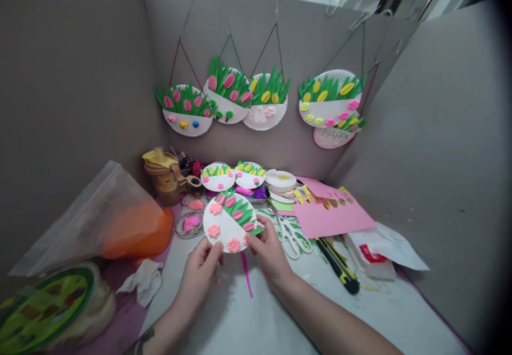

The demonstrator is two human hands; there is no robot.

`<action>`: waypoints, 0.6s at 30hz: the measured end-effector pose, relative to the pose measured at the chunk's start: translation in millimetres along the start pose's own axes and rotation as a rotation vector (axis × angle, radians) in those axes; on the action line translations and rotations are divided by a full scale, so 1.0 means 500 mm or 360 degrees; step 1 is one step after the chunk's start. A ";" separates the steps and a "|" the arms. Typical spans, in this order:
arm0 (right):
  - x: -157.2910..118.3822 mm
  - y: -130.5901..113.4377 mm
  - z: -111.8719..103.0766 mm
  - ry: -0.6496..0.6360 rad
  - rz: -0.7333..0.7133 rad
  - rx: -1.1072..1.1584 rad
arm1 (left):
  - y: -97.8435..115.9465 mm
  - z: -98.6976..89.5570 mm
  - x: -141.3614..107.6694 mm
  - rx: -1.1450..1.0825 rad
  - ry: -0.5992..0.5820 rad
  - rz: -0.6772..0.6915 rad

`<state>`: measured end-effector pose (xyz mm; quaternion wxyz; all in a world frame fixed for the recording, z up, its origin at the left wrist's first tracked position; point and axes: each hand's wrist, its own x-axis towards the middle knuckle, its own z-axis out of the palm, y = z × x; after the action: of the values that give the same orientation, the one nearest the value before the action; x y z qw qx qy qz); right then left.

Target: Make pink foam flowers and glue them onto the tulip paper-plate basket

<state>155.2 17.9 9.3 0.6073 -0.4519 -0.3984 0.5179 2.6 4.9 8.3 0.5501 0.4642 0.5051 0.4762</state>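
Note:
A small white paper plate craft [226, 227] is held up over the table between my two hands. It carries green paper leaves, pink paper tulips and several coral-pink clay flowers. My left hand [206, 261] pinches its lower left edge between thumb and fingers. On the right edge, my right hand [270, 248] grips it, the thumb lying over a clay flower at the rim. Below the plate a thin magenta stick-like tool [247, 275] lies on the white table cover [236, 323].
White-handled scissors [294, 237], a black-and-yellow cutter [338, 267] and pink paper [332, 216] lie to the right. Two finished small plates [218, 178] stand at the back. Decorated plates [266, 101] hang on the grey partition. A plastic bag with orange clay [138, 232] and a lidded tub [52, 307] sit left.

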 end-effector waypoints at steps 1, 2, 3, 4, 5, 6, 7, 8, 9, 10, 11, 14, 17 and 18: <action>0.000 0.001 0.001 0.0000 -0.0005 -0.0003 | -0.002 0.000 0.000 -0.0004 0.0002 -0.0003; 0.000 0.001 0.001 -0.0001 -0.0009 -0.0003 | -0.003 -0.001 0.000 -0.0014 0.0004 -0.0012; 0.000 0.002 0.001 0.0000 -0.0013 -0.0002 | -0.003 -0.001 0.001 -0.0025 0.0007 -0.0021; 0.000 0.004 0.000 -0.0001 -0.0017 0.0000 | -0.002 -0.001 0.001 -0.0037 0.0014 -0.0027; 0.001 0.006 -0.001 -0.0002 -0.0016 0.0001 | -0.001 -0.001 0.001 -0.0043 0.0020 -0.0032; 0.002 0.009 -0.004 -0.0001 -0.0007 -0.0001 | 0.001 -0.001 0.002 -0.0047 0.0029 -0.0036; 0.004 0.012 -0.007 0.0008 0.0009 0.0002 | 0.004 -0.001 0.002 -0.0049 0.0039 -0.0040; 0.007 0.014 -0.011 0.0026 0.0029 0.0010 | 0.006 -0.002 0.003 -0.0051 0.0053 -0.0042; 0.010 0.016 -0.015 0.0054 0.0047 0.0021 | 0.009 -0.002 0.004 -0.0053 0.0066 -0.0044; 0.014 0.016 -0.019 0.0088 0.0060 0.0032 | 0.010 -0.002 0.004 -0.0056 0.0077 -0.0049; 0.019 0.014 -0.022 0.0120 0.0074 0.0038 | 0.011 -0.003 0.004 -0.0059 0.0082 -0.0057; 0.032 0.000 -0.032 0.0144 0.0113 0.0013 | 0.011 -0.003 0.004 -0.0065 0.0053 -0.0094; 0.042 -0.017 -0.038 0.0118 0.0134 -0.0012 | 0.008 -0.003 0.005 -0.0074 0.0029 -0.0107; 0.044 -0.021 -0.040 0.0104 0.0147 -0.0024 | 0.007 -0.003 0.005 -0.0080 0.0031 -0.0109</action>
<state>180.2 36.4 14.5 0.5920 -0.4911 -0.3611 0.5272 1.0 8.0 11.2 0.5727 0.4281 0.5138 0.4741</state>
